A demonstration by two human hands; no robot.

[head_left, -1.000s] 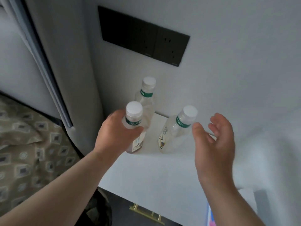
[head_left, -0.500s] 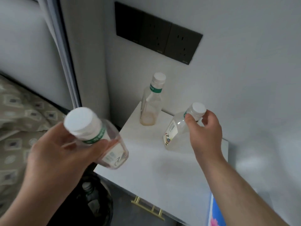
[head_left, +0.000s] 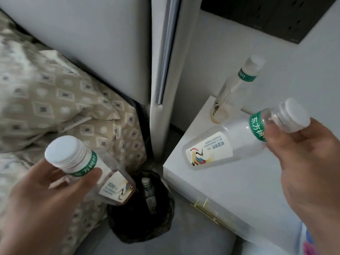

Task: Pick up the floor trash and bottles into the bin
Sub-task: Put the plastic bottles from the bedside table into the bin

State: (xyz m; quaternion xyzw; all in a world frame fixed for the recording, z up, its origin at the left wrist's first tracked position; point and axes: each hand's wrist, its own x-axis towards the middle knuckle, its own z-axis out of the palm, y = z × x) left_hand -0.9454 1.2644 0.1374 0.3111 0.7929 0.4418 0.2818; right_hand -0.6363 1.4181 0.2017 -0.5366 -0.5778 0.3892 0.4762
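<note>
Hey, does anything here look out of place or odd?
Nothing spilled or broken. One bottle stands alone on the nightstand, brownish dregs in its base; it belongs in the bin.

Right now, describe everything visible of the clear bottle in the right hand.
The clear plastic bottle has a white ribbed cap, a green neck band and a white label with a bird drawing. Seemingly empty, it tilts base down-left over the white nightstand, gripped at the neck by the right hand.

Bin (head_left: 128, 227) on floor, between bed (head_left: 55, 100) left and nightstand (head_left: 230, 190) right. One bottle (head_left: 147, 190) inside bin. Second bottle (head_left: 235, 92) upright at nightstand's rear.
</note>
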